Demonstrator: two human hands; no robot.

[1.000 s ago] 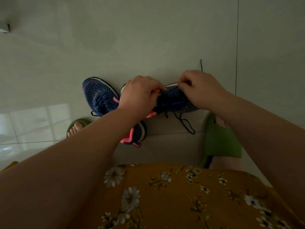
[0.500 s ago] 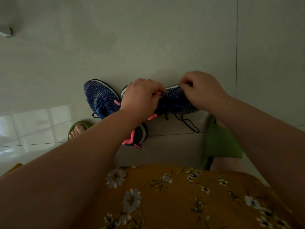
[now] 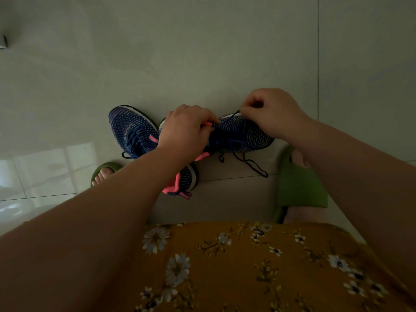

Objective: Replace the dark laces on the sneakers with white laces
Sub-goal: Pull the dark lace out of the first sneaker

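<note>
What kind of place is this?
Probably a home, indoors: a glossy tiled floor, green house slippers on the person's feet, and a pair of sneakers being worked on down on the floor.

Two navy knit-mesh sneakers (image 3: 243, 136) with matt textured uppers lie on the glossy, smooth grey floor tiles (image 3: 202, 52); the mustard floral cloth (image 3: 225, 266) looks soft.

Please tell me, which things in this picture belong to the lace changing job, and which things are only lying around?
In the job: right sneaker, held by left hand; its dark lace, pinched by right hand; left sneaker, still laced.

Not in the job: green slippers, floral dress, tiled floor.
</note>
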